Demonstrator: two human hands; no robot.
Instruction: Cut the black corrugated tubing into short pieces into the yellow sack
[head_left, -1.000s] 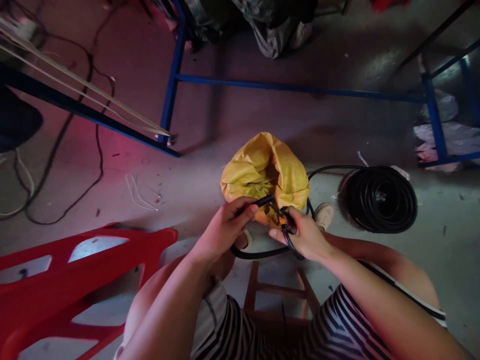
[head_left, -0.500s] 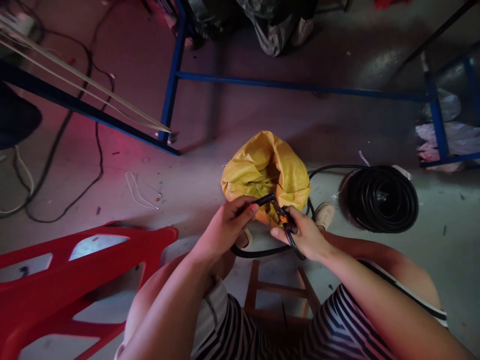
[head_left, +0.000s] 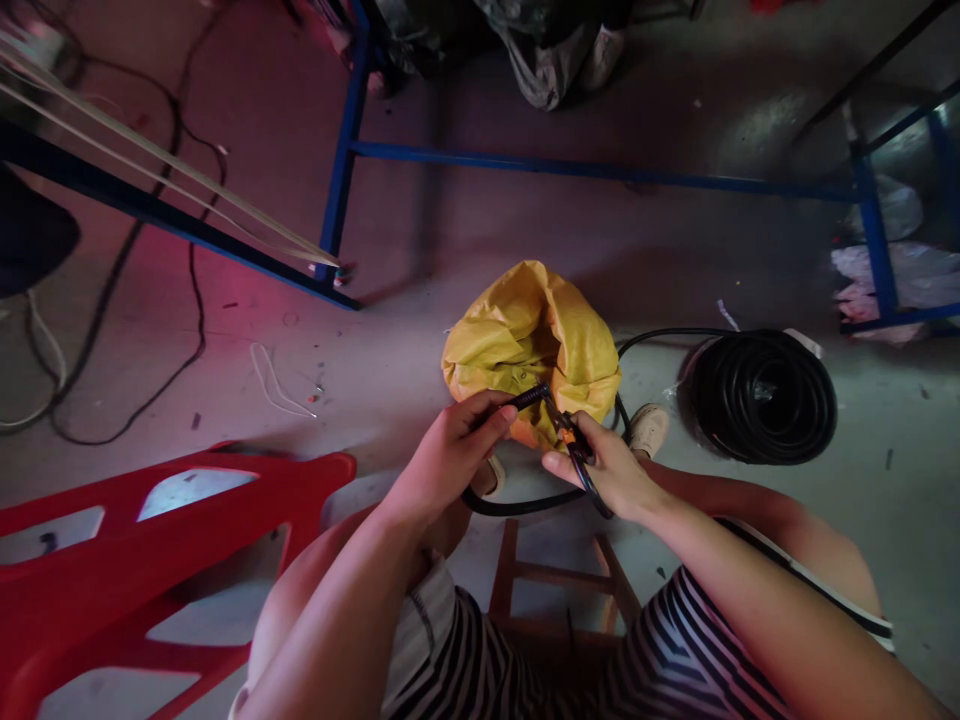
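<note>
Far left: black cables (head_left: 103, 298) are snaking over the floor (head_left: 480, 225); pale straps (head_left: 187, 166) are running along a blue metal frame (head_left: 341, 190), its crossbar spanning the far side. Red plastic stool (head_left: 180, 540) is taking up near-left floor, crowding that leg. Thin white wire (head_left: 289, 408) is lying between stool and frame, scraps beside it.

Center: left hand (head_left: 476, 430) is pinching a black ribbed tube (head_left: 531, 397), free end pointing right, over the yellow sack (head_left: 577, 350) that's slumping on the floor. Wooden stool (head_left: 562, 580) legs are showing between the knees. Right hand (head_left: 604, 455) is gripping pliers (head_left: 568, 437), partly covering them; nose is meeting the tube's end in this view, can't tell if it's biting. Hands are working close, not touching each other. Black hose (head_left: 525, 508) is bowing below both.

Right: another hose run is leading from beside the sack to a black hose coil (head_left: 795, 400), blocking floor past the right shoe (head_left: 649, 430). Far right: crumpled plastic bags (head_left: 926, 275) are lying around a frame leg.
</note>
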